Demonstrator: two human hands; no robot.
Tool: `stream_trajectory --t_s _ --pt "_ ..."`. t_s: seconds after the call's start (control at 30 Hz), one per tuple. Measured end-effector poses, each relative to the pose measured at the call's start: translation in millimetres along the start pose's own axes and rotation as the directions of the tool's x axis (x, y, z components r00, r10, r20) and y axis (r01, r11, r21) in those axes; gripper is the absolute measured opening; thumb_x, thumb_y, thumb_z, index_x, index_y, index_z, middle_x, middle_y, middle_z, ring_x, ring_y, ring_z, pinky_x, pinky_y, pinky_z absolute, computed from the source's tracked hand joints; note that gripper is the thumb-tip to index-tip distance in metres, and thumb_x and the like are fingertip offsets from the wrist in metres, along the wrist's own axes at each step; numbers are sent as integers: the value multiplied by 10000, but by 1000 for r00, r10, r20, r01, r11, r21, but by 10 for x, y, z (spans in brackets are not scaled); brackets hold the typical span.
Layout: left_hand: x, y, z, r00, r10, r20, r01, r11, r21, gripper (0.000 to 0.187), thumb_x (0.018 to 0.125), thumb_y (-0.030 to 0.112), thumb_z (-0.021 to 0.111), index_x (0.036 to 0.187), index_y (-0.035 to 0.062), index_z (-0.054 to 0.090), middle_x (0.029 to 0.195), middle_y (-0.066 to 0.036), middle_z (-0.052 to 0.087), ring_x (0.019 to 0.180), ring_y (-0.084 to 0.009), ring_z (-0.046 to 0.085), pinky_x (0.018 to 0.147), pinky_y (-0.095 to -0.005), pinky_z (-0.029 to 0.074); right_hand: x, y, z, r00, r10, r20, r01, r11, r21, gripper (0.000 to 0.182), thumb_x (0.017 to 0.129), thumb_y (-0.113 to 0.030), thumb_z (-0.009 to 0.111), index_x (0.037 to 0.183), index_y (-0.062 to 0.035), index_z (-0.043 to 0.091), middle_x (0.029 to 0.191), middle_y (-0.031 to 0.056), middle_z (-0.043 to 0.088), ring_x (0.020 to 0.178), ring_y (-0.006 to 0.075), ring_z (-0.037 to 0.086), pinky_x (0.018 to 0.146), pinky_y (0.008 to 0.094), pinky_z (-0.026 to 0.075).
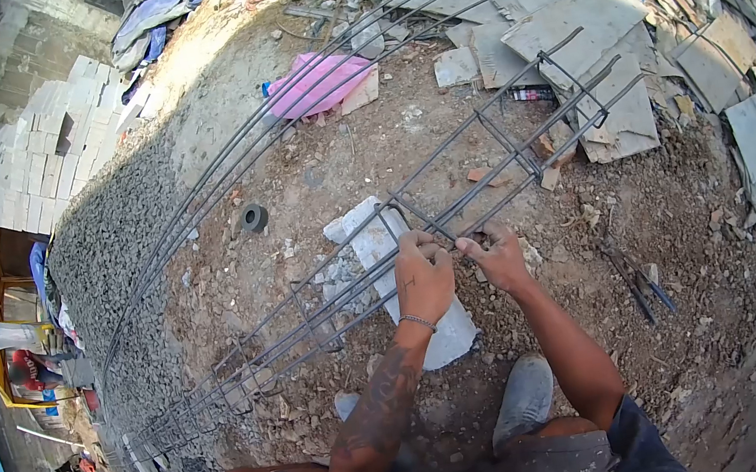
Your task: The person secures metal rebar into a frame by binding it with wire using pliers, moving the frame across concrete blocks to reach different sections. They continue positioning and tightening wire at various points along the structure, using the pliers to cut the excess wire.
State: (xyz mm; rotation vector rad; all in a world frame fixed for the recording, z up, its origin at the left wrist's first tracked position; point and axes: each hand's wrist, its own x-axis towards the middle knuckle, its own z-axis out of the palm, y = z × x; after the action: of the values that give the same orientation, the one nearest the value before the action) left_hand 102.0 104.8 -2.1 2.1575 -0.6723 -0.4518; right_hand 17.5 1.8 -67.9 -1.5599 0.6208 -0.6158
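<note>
A long rebar cage [497, 181] runs diagonally across the ground, its straight bars crossed by square stirrups. My left hand [425, 276] is closed around the cage's bars beside a stirrup in the middle stretch. Just to its right, my right hand [497, 257] pinches with thumb and forefinger at the corner where a stirrup meets a lower bar. What sits between those fingertips is too small to make out. Under the cage lies a pale broken slab [446, 328]. A pair of pincers [642, 289] with dark handles rests on the dirt to the right.
Long loose bars [282, 118] curve past behind the cage. A dark ring-shaped roll [253, 217] and a pink plastic bag [321, 81] lie on the soil. Broken boards [575, 16] cover the upper right; gravel [116, 216] and stacked blocks [43, 149] are left. Another person [27, 371] is far left.
</note>
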Motion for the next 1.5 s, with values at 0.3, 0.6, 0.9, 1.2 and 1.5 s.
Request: stream_trajectory --t_s 0.3,0.6,0.9,1.2,1.5 --pt "27 312 173 929 -154 -335 246 936 252 250 723 148 648 878 28 492 655 -131 630 704 -307 612 648 -381 447 -3 59 43 999 39 1 -38 977 211 202 743 -161 684 888 -27 645 765 50 625 691 117 530 659 270 441" --pt "-70 224 55 947 13 -322 0 999 40 306 730 94 636 999 -7 531 685 -132 645 648 -267 624 638 -347 462 -65 -67 50 996 80 -36 -59 913 403 207 796 -151 660 919 0 591 874 66 624 758 112 554 686 262 447" --pt "62 340 -18 987 150 -54 -142 981 130 168 759 84 608 883 -29 613 720 -164 648 702 -264 650 626 -326 483 -221 -58 221 959 -44 -279 48 999 5 223 780 -173 688 865 0 574 835 110 570 753 198 554 665 300 439" --pt "116 238 -93 998 21 62 -10 985 -173 194 792 109 617 880 -64 620 761 -107 655 701 -147 625 618 -264 488 -233 -158 179 919 -268 -289 224 959 -175 250 733 -162 718 842 8 572 879 142 558 781 270 563 677 340 455" --pt "151 154 -52 999 -23 32 30 966 -258 147 790 71 616 858 -59 615 749 -91 646 677 -113 609 601 -231 478 -197 -241 137 967 -145 -207 88 961 -261 228 734 -242 713 788 -41 619 789 102 573 688 262 582 611 339 453"
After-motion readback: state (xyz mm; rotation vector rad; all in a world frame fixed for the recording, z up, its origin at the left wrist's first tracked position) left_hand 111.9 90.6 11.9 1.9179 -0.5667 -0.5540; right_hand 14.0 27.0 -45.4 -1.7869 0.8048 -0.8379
